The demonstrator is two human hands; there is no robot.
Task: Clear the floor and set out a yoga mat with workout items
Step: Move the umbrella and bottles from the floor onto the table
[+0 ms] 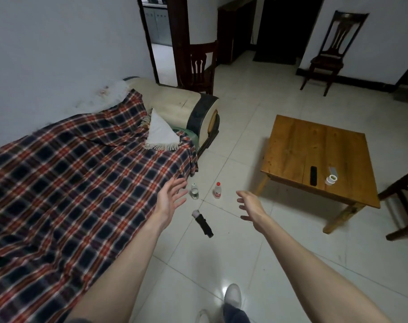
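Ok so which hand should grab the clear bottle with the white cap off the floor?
Probably the left hand: its open fingers reach right beside the clear bottle, while the right hand sits beyond the red-capped bottle.

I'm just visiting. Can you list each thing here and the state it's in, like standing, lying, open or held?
Left hand: open, fingers spread, holding nothing.
Right hand: open, holding nothing.
Clear bottle: upright on the floor, capped.
Red-capped bottle: upright on the floor, capped.
Umbrella: folded, lying on the floor.
Remote: lying flat on the table.
Blanket: spread over the sofa.
Cloth: lying on the blanket.
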